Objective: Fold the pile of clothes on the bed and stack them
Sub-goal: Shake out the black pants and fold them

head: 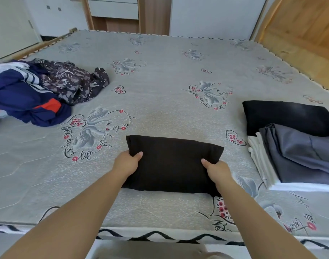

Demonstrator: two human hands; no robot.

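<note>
Black garment (171,163) folded, both edges gripped; open bed (160,86) beyond.

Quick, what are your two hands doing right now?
Left hand: closed, gripping the folded black garment.
Right hand: closed, gripping the same garment.

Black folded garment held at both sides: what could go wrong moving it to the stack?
1. Both hands, left hand and right hand, pinch only the edges of the black folded garment; the middle may sag and unfold.
2. The grey garment topping the stack on the right lies askew, so another layer could slide.
</note>
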